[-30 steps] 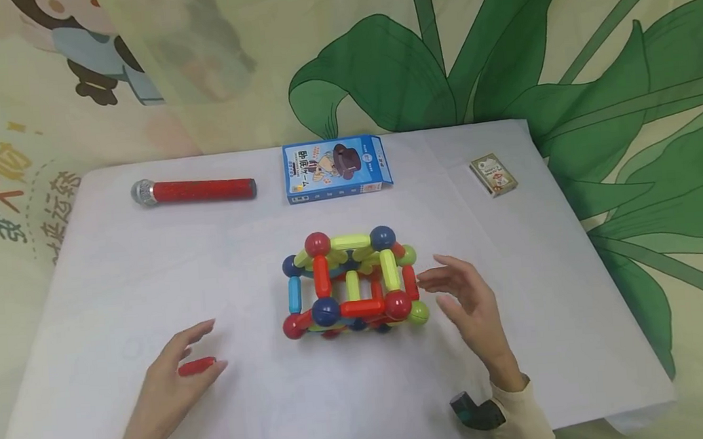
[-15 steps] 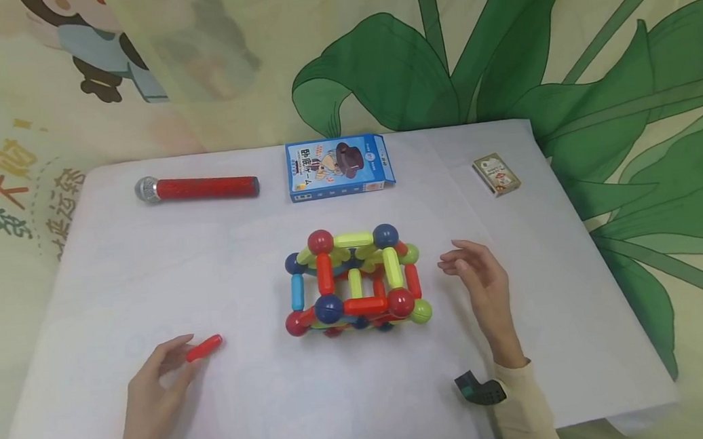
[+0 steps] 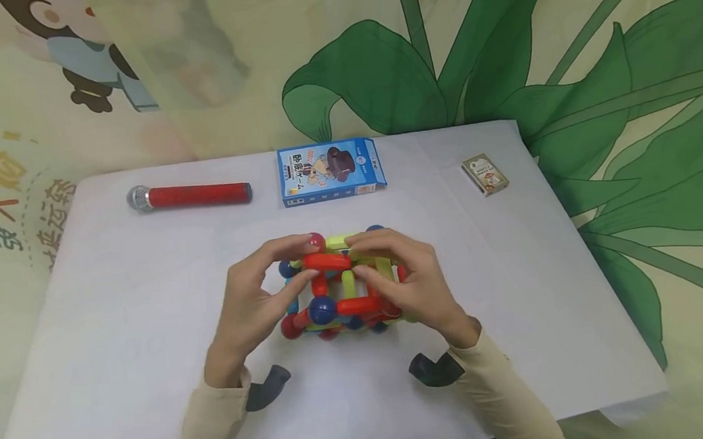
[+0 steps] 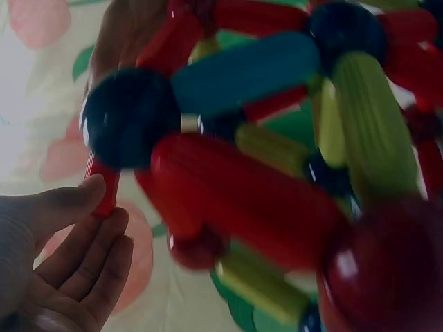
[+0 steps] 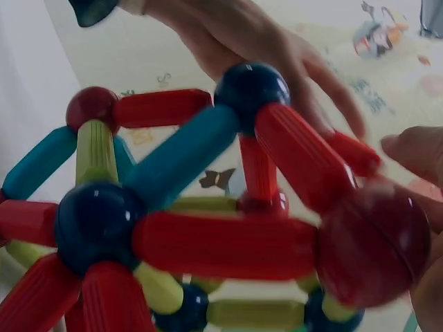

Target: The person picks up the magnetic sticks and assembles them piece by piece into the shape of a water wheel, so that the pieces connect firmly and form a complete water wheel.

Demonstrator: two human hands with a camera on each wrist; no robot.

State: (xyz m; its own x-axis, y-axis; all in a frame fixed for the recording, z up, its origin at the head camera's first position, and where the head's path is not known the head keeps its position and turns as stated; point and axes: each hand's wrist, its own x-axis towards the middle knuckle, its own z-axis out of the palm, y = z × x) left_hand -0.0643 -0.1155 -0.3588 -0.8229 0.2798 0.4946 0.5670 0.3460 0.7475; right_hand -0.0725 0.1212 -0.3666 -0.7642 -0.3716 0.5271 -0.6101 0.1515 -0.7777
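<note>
Both hands are over a frame of coloured magnetic rods and balls (image 3: 322, 310) in the middle of the table. My left hand (image 3: 250, 301) pinches the left end of a loose red magnetic rod (image 3: 326, 262) between thumb and fingers. At the rod's other end, my right hand (image 3: 417, 276) has its thumb and fingertips around the tip. In the left wrist view the rod (image 4: 106, 183) shows behind a blue ball (image 4: 130, 117), between the left thumb and fingers. The right hand hides the frame's upper right part in the head view.
At the back of the white table (image 3: 119, 317) lie a red microphone (image 3: 197, 195) and a blue card-game box (image 3: 331, 172). A small patterned box (image 3: 486, 174) is at the back right. Behind the table hangs a printed cloth (image 3: 206, 66).
My left hand has carried the red rod rightward and up from the table's left front to above the frame. My right hand has moved left from beside the frame to the rod's end.
</note>
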